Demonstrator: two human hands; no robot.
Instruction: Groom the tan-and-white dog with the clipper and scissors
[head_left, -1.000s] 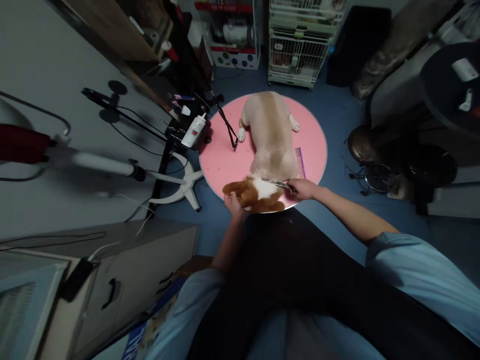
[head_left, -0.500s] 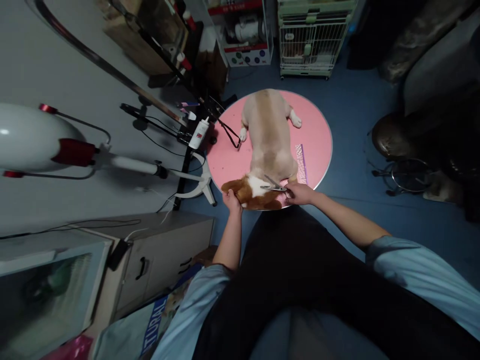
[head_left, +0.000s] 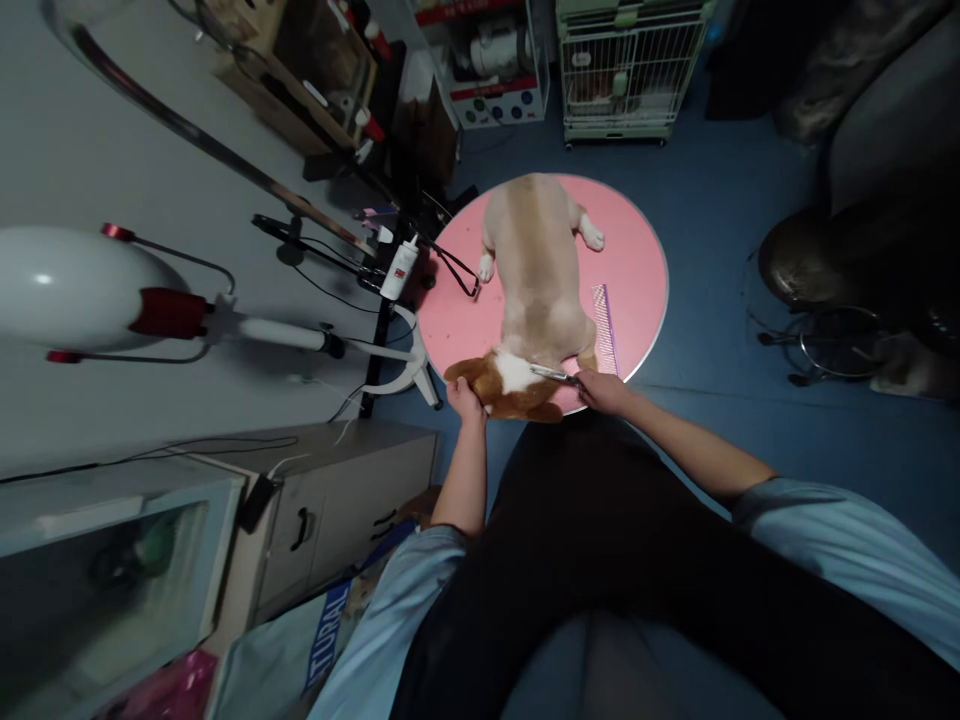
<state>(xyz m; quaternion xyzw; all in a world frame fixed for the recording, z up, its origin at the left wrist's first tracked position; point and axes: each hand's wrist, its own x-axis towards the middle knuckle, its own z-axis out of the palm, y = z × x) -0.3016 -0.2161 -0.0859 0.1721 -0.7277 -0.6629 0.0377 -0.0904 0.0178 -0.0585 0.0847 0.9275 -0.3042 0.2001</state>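
Note:
A short-clipped dog (head_left: 538,265) with a tan back, white neck and brown head lies on a round pink table (head_left: 634,270), its head toward me. My left hand (head_left: 468,399) is closed on the side of the dog's head, by the brown ear on the left. In my right hand (head_left: 602,391) I grip scissors (head_left: 553,374), their blades together and lying along the white neck fur. A purple-backed comb (head_left: 604,325) lies on the table just beyond my right hand.
A black strap (head_left: 457,272) hangs over the table's left edge beside a white bottle (head_left: 400,268). A white dryer on a stand (head_left: 285,335) is at the left. Beyond the table stands a wire cage (head_left: 621,85); a stool (head_left: 836,340) is on the right.
The scissor blades were apart and are now together, pointing left over the neck. My left hand keeps its place on the dog's head, and the dog lies as before.

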